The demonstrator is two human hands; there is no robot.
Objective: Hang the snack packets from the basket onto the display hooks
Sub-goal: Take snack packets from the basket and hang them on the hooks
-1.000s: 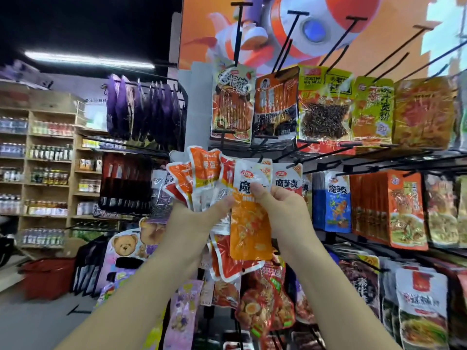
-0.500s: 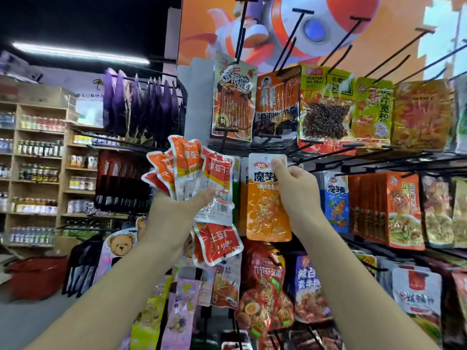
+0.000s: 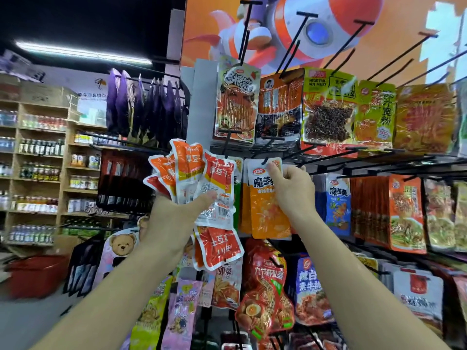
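Note:
My left hand (image 3: 177,218) grips a fanned bunch of orange-and-white snack packets (image 3: 199,178), held up in front of the rack's left side. My right hand (image 3: 293,188) pinches the top of an orange-yellow snack packet (image 3: 267,213). The packet's white top sits at the tip of a black display hook (image 3: 265,161) in the middle row. More of the same orange-yellow packets hang just behind it. The red basket (image 3: 35,274) stands on the floor at the far left.
The rack holds rows of hanging packets: an upper row (image 3: 328,109), a blue packet (image 3: 337,205) and orange packets (image 3: 404,213) to the right, lower packets (image 3: 265,294) below. Bare black hooks (image 3: 298,39) jut out above. Purple bags (image 3: 144,107) and wooden shelves (image 3: 38,157) stand at the left.
My right hand has pulled the orange-yellow packet out of the bunch and raised it right and up to the hook tip. My left hand has lifted slightly with the bunch.

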